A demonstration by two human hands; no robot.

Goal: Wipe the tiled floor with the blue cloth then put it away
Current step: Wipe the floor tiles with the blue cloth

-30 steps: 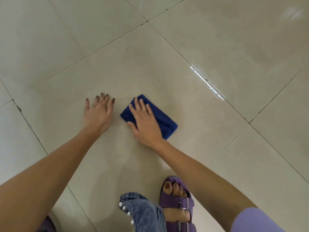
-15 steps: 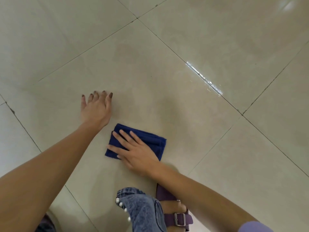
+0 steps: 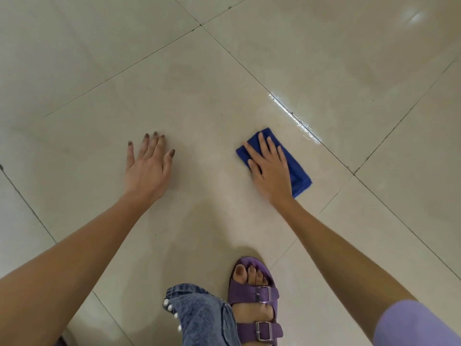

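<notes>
Right hand (image 3: 270, 174) is flat, palm down, fingers spread and pressing on the folded dark blue cloth (image 3: 298, 172), not clutching it, just pinning it to the glossy cream tiled floor (image 3: 199, 101). Its arm reaches in straight from the near right, with a lilac sleeve (image 3: 409, 323) showing at the shoulder end. Left hand (image 3: 149, 168) is also flat on the tile, palm down, fingers fanned, holding nothing, well apart from the cloth and to its left; that arm comes in from the near left.

The cloth lies on the same large tile as both hands, its far corner near the wet, shining grout line (image 3: 294, 118) that runs diagonally past on the right. Bare tile lies open between the two hands and all across the far side.

Count it up: one cloth, two hands, one purple two-strap buckled sandal (image 3: 254, 295) on a foot at the near edge, and one faded blue denim trouser hem with white beads (image 3: 199, 315) just left of it.
</notes>
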